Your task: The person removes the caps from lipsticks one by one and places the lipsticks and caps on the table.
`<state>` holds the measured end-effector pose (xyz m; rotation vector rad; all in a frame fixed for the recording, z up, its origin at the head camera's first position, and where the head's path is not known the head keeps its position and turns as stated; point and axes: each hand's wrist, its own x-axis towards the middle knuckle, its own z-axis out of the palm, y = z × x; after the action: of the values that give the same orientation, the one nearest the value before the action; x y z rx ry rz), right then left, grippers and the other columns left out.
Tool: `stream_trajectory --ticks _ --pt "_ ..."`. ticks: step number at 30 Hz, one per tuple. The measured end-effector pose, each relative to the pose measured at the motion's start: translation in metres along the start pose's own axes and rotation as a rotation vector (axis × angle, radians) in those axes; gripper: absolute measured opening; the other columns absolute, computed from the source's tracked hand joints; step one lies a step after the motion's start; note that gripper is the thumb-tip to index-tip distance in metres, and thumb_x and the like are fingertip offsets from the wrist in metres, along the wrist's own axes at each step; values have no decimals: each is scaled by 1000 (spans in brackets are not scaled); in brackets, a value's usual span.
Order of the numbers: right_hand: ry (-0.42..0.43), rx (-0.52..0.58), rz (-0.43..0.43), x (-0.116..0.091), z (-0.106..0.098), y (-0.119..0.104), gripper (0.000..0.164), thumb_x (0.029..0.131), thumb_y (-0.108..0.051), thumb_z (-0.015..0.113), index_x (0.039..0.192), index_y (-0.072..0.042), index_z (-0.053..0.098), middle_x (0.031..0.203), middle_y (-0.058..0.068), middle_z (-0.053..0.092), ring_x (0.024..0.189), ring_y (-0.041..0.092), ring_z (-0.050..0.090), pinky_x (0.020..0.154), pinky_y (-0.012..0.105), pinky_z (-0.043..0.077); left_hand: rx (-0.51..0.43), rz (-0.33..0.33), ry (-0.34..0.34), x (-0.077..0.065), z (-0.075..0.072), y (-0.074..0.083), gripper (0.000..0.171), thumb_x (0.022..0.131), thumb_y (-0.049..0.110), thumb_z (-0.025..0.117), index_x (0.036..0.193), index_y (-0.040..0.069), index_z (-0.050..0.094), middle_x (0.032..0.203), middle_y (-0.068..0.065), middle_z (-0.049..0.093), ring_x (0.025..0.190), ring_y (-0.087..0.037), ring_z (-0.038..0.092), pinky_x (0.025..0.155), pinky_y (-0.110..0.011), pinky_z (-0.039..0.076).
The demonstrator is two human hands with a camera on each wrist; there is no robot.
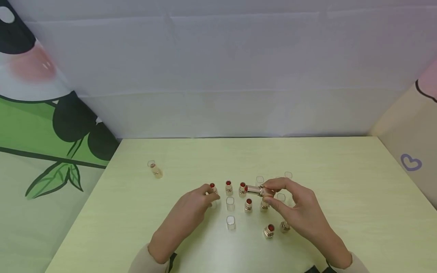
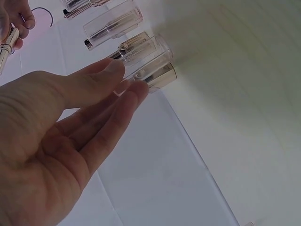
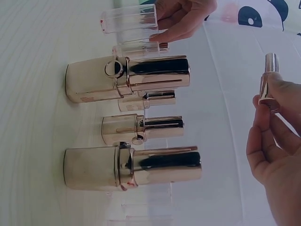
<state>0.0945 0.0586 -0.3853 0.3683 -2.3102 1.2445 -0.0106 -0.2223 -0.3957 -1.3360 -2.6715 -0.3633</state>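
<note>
My right hand (image 1: 304,206) pinches a lipstick (image 1: 254,190) between thumb and fingers, raised above the table with its red end pointing left. In the right wrist view this lipstick (image 3: 270,77) has a shiny gold tube. Down at the table, my left hand (image 1: 192,206) has thumb and fingertips on a clear cap (image 2: 149,55), beside an uncapped lipstick (image 1: 212,186) with a red tip. Other uncapped lipsticks (image 1: 248,204) stand upright between and below the hands. In the left wrist view, the right hand (image 2: 16,23) with its lipstick shows at the upper left.
Two clear caps (image 1: 230,223) stand near the middle of the pale table (image 1: 136,235). More clear caps (image 1: 288,175) are around the right hand. A lipstick with a clear cap (image 1: 156,171) is apart at the far left. A pale wall covering (image 1: 222,113) rises behind the table.
</note>
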Motion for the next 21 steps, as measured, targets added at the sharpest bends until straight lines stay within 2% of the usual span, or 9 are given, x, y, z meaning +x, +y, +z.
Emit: stream_trajectory --ticks 6,10,15,21 --pt "-2 60 -14 0 2 -1 49 79 9 85 117 -18 70 95 -8 74 90 4 67 89 12 52 2 -5 -18 0 -3 1 37 78 -8 85 108 14 78 105 -1 69 73 -16 70 62 -22 57" --pt "13 46 -13 0 4 -1 51 80 7 85 121 -17 69 97 -7 74 92 5 66 90 11 50 0 -14 -25 0 -4 2 38 78 -8 86 108 13 78 105 -1 69 73 -16 69 62 -23 57" --pt "17 28 37 -1 3 0 54 82 5 84 130 -14 68 107 -6 74 98 3 68 97 8 50 -4 -12 -23 0 -4 1 37 78 -7 86 108 13 77 105 -1 69 70 -16 68 60 -22 55" --pt "15 87 8 -1 3 1 55 82 12 80 130 -10 68 116 -1 73 102 5 66 99 10 51 1 -6 -13 -1 -5 2 37 77 -9 85 107 12 77 105 -1 69 69 -15 67 60 -21 54"
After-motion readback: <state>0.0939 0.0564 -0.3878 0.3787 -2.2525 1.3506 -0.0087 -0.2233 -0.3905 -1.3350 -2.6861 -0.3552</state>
